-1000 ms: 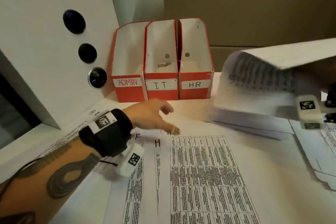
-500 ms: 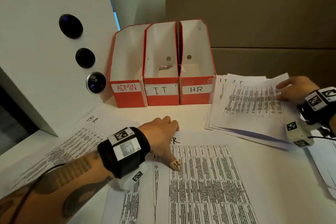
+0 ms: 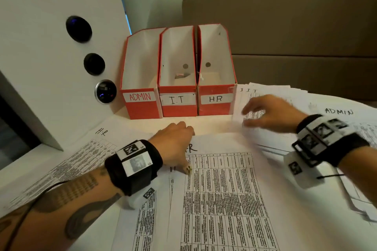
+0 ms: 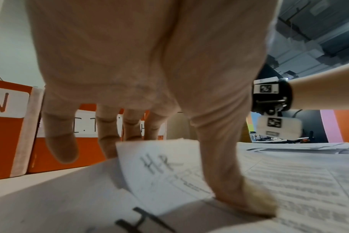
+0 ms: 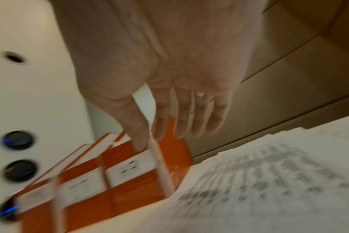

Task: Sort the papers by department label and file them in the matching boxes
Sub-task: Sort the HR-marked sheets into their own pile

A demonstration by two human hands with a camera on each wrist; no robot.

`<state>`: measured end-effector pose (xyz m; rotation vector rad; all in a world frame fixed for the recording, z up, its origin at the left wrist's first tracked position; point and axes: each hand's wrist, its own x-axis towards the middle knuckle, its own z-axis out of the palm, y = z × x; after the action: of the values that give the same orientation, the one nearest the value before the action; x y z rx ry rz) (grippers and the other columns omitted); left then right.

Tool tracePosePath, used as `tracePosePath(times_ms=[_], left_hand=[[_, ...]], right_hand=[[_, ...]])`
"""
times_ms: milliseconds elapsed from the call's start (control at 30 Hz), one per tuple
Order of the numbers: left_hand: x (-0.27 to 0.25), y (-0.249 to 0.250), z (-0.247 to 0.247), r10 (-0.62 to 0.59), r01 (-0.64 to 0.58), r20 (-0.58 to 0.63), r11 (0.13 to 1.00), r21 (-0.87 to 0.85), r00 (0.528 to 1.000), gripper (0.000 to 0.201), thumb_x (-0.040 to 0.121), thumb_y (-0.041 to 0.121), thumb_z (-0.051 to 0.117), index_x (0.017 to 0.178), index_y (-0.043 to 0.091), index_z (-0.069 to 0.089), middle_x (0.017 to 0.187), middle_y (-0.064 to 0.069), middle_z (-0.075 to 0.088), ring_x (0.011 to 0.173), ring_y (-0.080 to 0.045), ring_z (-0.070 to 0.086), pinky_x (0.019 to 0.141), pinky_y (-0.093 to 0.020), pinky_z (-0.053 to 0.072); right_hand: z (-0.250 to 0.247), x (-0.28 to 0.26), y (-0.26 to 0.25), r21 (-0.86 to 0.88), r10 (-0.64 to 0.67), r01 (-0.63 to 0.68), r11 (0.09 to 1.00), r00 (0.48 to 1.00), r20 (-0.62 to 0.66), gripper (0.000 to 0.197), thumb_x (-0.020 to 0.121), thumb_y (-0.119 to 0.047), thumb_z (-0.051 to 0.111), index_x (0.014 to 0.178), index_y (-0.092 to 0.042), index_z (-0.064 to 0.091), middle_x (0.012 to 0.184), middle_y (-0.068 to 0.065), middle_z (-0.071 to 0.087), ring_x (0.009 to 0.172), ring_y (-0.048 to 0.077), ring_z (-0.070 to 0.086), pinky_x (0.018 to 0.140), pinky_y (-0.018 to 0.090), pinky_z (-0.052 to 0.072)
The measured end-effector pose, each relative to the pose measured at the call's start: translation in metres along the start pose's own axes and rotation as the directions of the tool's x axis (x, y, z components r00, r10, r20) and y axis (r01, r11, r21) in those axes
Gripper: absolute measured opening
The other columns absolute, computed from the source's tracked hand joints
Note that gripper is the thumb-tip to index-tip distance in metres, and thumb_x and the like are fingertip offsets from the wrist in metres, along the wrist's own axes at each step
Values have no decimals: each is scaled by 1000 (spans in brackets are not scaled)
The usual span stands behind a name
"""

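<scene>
Three orange file boxes stand at the back: ADMIN box, I.T box, HR box. A printed HR paper lies in front of me. My left hand is on its top left corner; in the left wrist view the corner is bent up between the fingers and the thumb, which presses down. My right hand hovers, blurred, over the I.T stack with straight fingers and holds nothing.
Another HR sheet lies at the left and an ADMIN sheet at the far right. A white panel with dark round buttons rises on the left. Cardboard closes the back.
The right hand brought a sheet down onto the I.T stack, let it go and has moved left above the stack. The left hand stayed on the HR paper's corner.
</scene>
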<state>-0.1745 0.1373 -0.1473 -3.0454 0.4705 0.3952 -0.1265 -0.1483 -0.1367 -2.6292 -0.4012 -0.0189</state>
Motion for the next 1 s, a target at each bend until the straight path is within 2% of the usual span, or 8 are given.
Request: tracePosePath(times_ms=[100,200,300,500,567,733,900,1000], left_hand=[[-3,-11,-5,45,-52,-161,998,-38,986,38,87,33,85,121,24,69,104,8,50,110,-23,56,84,-35,45],[-9,-25,-7,19,-46,-245,994,-102,969,16,93,37,79,105,30,73,102,12,53,104,-19,55,82,-34,45],[-12,-41,-6,-21,-40,-290,978,-204,957,21,92,39,79,110,31,72,109,14,60,106,-16,58,86,-37,51],[-23,-66,1,-229,83,-231,856,-510,946,58,79,51,88,123,30,59,114,12,63,95,-9,64,75,-27,50],[-25,-67,5,-223,81,-138,755,-650,965,57,77,55,88,119,24,65,110,8,72,94,-12,72,79,-32,59],[-29,-49,12,36,-102,-97,231,-967,995,26,97,18,69,120,8,75,118,-8,80,110,-26,77,96,-40,62],[-27,-43,8,-196,-279,-284,53,-959,938,42,77,13,81,116,-1,75,115,-16,79,105,-31,78,88,-44,65],[-23,-46,7,-292,-335,-329,31,-942,898,45,80,15,85,123,7,74,119,-11,79,109,-29,77,91,-47,63]], right_hand=[[31,-9,-33,-8,-120,124,992,974,193,51,83,-51,82,127,-31,63,125,-14,63,115,10,59,96,31,49],[39,-10,-46,42,-135,129,991,967,215,44,79,-53,85,113,-34,66,110,-14,67,98,6,65,76,21,50],[26,-9,-46,83,-139,125,989,972,188,20,79,-39,90,84,-30,73,82,-15,73,74,-1,67,64,18,47],[-2,-18,-23,347,-20,-20,938,994,111,18,73,-24,92,87,-20,81,85,-9,80,80,8,76,71,24,58],[-11,-22,-16,439,3,-32,898,998,65,27,69,-22,91,93,-12,83,90,2,81,85,20,78,75,33,63],[-9,-29,-15,697,119,-23,717,989,-90,42,65,-16,91,101,-1,77,97,19,79,88,44,76,74,52,66],[13,-34,-6,947,374,40,319,913,-165,60,64,-12,93,118,2,69,108,16,79,99,37,77,96,57,58],[19,-39,-2,930,456,47,364,862,-222,41,70,-4,90,107,3,74,102,14,80,93,36,78,91,56,61]])
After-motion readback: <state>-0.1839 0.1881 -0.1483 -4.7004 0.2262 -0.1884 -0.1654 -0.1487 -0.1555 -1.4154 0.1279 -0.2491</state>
